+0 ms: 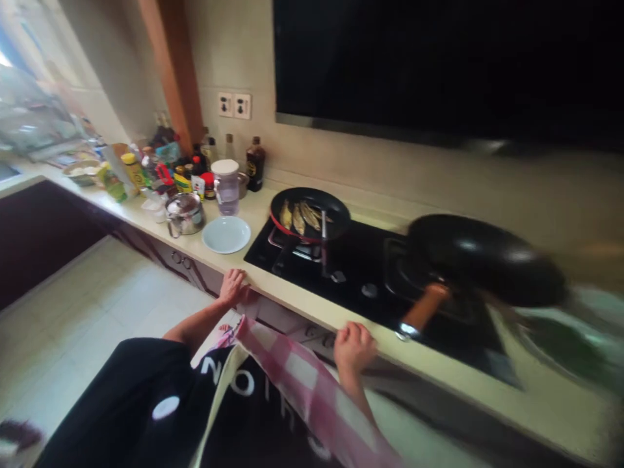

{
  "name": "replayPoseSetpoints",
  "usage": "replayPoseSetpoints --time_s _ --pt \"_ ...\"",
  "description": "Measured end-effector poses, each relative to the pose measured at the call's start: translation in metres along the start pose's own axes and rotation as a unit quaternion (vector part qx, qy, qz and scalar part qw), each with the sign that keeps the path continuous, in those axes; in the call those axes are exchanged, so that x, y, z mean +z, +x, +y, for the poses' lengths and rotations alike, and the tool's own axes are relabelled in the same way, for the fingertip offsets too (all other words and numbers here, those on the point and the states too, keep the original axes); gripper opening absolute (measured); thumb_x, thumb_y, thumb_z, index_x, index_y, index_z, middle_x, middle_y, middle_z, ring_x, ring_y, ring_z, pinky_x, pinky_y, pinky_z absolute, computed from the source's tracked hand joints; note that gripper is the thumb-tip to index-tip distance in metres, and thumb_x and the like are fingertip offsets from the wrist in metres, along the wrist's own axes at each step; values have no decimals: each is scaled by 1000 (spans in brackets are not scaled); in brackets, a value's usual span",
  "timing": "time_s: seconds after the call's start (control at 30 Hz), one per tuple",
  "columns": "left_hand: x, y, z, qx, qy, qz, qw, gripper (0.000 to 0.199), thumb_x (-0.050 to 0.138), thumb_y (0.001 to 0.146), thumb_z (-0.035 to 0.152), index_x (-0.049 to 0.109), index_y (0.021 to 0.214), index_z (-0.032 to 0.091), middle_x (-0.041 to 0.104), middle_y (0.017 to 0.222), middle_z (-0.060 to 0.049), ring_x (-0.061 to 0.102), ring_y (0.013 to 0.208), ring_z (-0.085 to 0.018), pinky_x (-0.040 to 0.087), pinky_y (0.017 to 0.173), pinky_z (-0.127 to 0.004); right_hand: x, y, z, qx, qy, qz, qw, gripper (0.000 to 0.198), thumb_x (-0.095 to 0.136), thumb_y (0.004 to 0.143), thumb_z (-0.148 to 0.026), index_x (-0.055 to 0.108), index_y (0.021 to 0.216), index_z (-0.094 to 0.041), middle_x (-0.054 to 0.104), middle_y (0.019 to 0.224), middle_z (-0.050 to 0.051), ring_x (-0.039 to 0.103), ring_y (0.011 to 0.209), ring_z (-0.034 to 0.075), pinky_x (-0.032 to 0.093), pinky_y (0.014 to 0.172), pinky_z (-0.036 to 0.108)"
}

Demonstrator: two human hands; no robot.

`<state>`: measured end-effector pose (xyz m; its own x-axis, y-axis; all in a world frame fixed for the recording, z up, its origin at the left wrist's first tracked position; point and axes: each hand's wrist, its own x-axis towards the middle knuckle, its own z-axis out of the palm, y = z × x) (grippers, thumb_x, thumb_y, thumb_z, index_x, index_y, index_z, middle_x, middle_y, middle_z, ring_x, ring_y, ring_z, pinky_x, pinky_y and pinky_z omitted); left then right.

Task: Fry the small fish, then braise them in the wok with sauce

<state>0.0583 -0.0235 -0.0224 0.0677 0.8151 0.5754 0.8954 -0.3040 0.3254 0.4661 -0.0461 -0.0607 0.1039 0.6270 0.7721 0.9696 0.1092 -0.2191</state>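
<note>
My left hand [234, 286] rests at the counter's front edge, below a white plate [227, 235], with its fingers laid over the edge and nothing in them. Farther right, my right hand [355, 346] is curled at the same edge, in front of the black gas stove [351, 263]; no object shows in it. On the left burner sits a frying pan [336, 208] with several small fish [298, 218] in it. A thin light utensil handle [324, 227] sticks up over the pan's near side. A dark wok [487, 257] with a wooden handle [429, 309] stands on the right burner.
Left of the plate stand a metal pot [184, 213], a lidded water pitcher [227, 188] and several sauce bottles, including a dark one [255, 164]. A blurred bowl of greens [565, 348] is at the right. A large black panel [439, 71] hangs above the stove.
</note>
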Motion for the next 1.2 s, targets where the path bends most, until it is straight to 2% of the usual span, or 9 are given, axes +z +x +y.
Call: replayPoseSetpoints --time_s 0.2,0.57,0.7,0.83,0.97,1.0,1.1,1.2 --pt "2 5 -11 24 16 8 1000 31 54 91 38 62 112 16 59 122 -17 49 115 -32 39 99 -49 -4 1 -11 35 -14 -17 999 24 49 92 -27 70 96 -15 65 106 12 50 89 22 33 79 34" --pt "-3 7 -8 13 38 -1 999 32 52 91 40 61 110 16 60 122 -17 49 114 -33 38 99 -49 -7 1 -18 71 8 -42 997 25 48 93 -27 70 97 -16 64 110 13 49 92 24 33 81 36" --pt "-2 6 -10 12 38 -5 999 32 53 91 39 61 111 16 59 122 -17 49 114 -33 38 99 -48 -16 7 -20 76 36 -56 995 25 47 93 -27 69 96 -16 64 108 13 50 91 24 36 81 38" --pt "0 6 -9 4 34 -6 999 31 54 90 38 61 112 17 59 122 -16 49 115 -34 38 99 -50 -38 39 -40 63 148 -34 986 30 43 94 -31 65 105 -14 63 108 16 55 97 25 43 88 41" --pt "-1 6 -6 2 25 -15 1000 30 55 89 36 60 111 17 60 122 -15 49 115 -34 39 98 -50 -51 97 -80 145 303 -56 940 44 46 94 -43 53 126 -14 62 107 14 59 80 19 51 72 35" --pt "-2 7 -6 1 23 -18 1000 29 56 89 36 60 111 17 60 122 -15 49 114 -34 39 98 -49 -51 113 -88 158 315 -66 933 49 47 93 -45 50 130 -13 62 108 15 59 78 19 52 72 35" --pt "-4 9 -3 0 22 -24 999 27 57 88 34 60 109 17 60 120 -15 50 112 -34 40 96 -48 -42 154 -103 161 293 -99 937 56 55 89 -44 47 134 -11 63 109 16 59 80 19 51 82 40" --pt "-10 13 1 -1 20 -49 999 24 59 86 31 61 106 17 60 115 -15 50 107 -34 43 91 -48 -30 182 -108 187 267 -173 930 62 67 81 -38 49 133 -10 64 93 11 59 84 23 50 88 48"
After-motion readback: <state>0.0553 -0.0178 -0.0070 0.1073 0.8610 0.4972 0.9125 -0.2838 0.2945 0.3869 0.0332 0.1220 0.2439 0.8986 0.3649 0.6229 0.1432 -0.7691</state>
